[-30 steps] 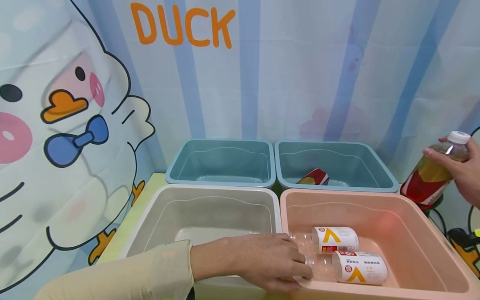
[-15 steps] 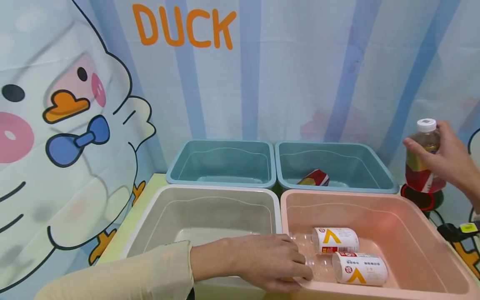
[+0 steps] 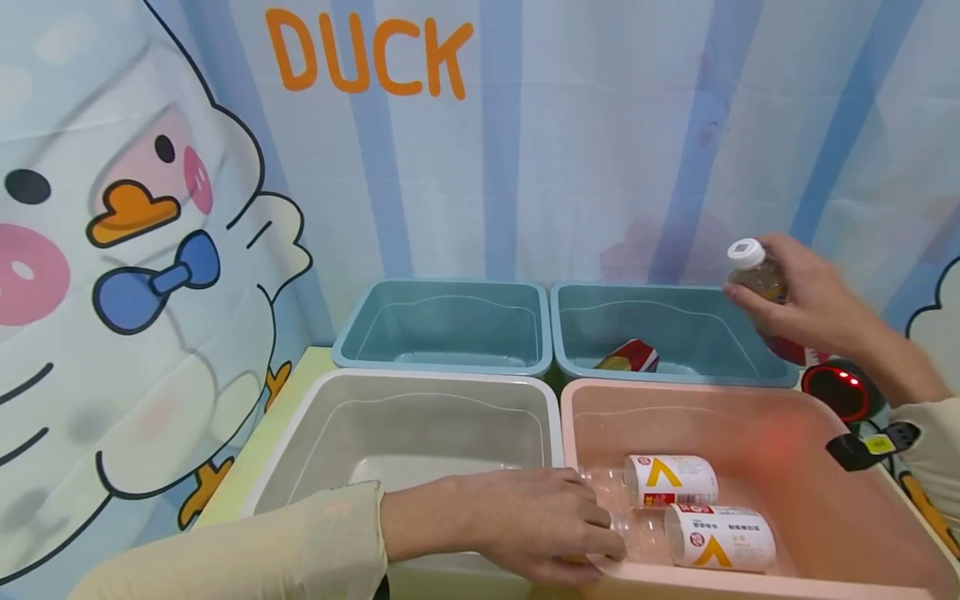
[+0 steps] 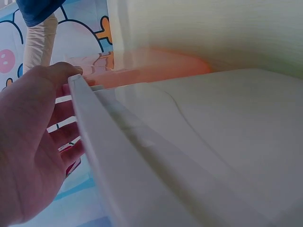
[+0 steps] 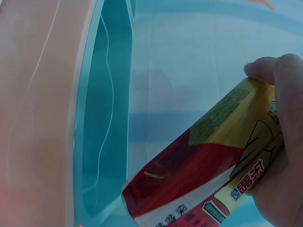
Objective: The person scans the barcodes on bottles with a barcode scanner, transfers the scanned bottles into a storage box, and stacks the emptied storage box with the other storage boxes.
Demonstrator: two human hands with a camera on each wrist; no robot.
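Observation:
My right hand (image 3: 825,304) holds a bottle (image 3: 767,279) with a white cap near its neck, tilted over the right end of the right blue bin (image 3: 675,377). Its red and gold label (image 5: 199,151) fills much of the right wrist view, thumb and palm against the upper part. At the front, my left hand (image 3: 528,521) lies where the grey bin (image 3: 442,377) meets the pink bin (image 3: 682,390). In the left wrist view this hand (image 4: 33,137) grips the grey bin's rim (image 4: 104,146), with the fingers down its outer side.
Two clear bottles with white labels (image 3: 671,481) (image 3: 720,537) lie in the pink bin. A red and gold item (image 3: 633,356) lies in the right blue bin. The left blue bin (image 3: 442,367) stands behind the grey one. Right of the bins is a dark round device (image 3: 836,392) with red lights.
My right hand has carried the bottle leftward from the right side to the right blue bin, uncovering the round device. My left hand has stayed in place.

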